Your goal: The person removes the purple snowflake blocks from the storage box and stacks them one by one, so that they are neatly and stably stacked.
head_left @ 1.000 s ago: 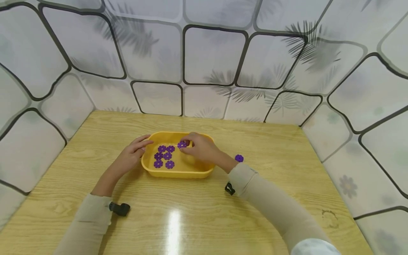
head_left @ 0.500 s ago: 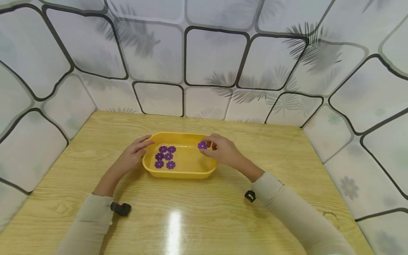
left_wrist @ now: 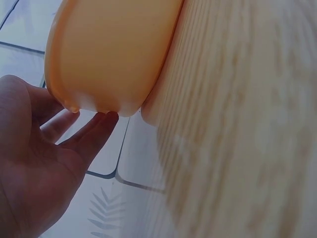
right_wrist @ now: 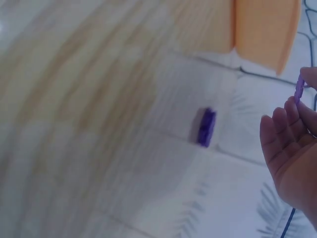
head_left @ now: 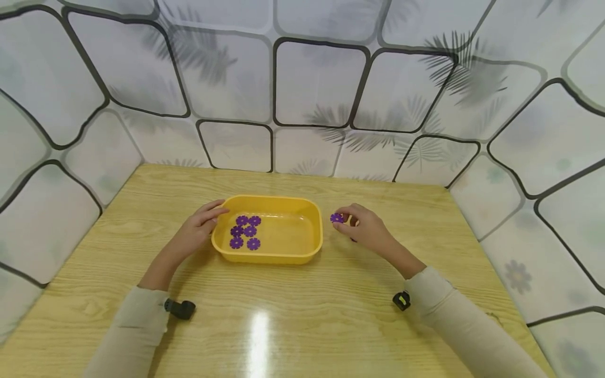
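In the head view my left hand [head_left: 191, 231] holds the left end of a yellow plastic tub [head_left: 267, 259], fingers over the rim and thumb outside. The left wrist view shows fingertips against the tub's end wall [left_wrist: 111, 59]. Several purple flower-shaped discs with notched edges [head_left: 253, 243] lie in the tub's left half. To the right of the tub, my right hand [head_left: 366, 228] pinches one purple flower disc [head_left: 336, 218] between thumb and fingers, above the table. Near that hand, a small purple stack [right_wrist: 206, 127] stands on the table, mostly hidden by the hand in the head view.
The wooden table [head_left: 302, 315] meets a patterned wall [head_left: 312, 84] at the back and sides. A small black device [head_left: 180, 309] sits at the left cuff and another black device [head_left: 402, 300] at the right cuff.
My right hand has carried the purple flower disc from inside the tub rightward over its rim, out above the table. The left hand stays at the tub's left end.
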A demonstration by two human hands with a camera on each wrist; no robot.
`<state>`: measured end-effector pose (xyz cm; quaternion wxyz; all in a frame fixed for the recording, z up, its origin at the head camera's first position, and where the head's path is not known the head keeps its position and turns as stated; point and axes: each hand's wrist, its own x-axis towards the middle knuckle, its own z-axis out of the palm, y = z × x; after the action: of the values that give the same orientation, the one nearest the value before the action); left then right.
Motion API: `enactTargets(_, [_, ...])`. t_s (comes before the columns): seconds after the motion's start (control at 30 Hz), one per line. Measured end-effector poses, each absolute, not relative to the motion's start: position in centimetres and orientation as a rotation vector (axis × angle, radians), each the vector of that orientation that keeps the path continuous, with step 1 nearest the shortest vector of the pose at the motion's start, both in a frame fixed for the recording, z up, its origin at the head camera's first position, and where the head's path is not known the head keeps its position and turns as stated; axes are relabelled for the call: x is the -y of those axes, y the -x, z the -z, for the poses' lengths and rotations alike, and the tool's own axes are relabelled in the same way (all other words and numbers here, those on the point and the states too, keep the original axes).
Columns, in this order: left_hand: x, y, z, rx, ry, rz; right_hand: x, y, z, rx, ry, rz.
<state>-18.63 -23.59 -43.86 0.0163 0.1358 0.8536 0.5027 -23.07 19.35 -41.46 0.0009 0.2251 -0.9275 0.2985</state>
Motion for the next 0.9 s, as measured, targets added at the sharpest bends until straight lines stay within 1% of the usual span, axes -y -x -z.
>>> enactTargets(0.23, [23.6,18.6,43.6,-2.646,-0.405,-1.567,-22.2,23.5,43.2,2.994,-0.569,-0.908])
enactTargets(0.43, [23.5,18.5,43.5,-2.658,-0.389,-1.590,-23.6,23.6,43.6,3.027,-0.503,-0.899])
enactTargets(0.7, [23.6,18.4,43.5,-2.641,-0.364,-1.598,-25.1,23.8,44.3,3.048,-0.500,-0.887])
enactTargets(0.9, [23.7,18.5,43.6,-2.650,-0.360,-1.579,-25.4,23.8,44.3,3.070,-0.516,-0.873])
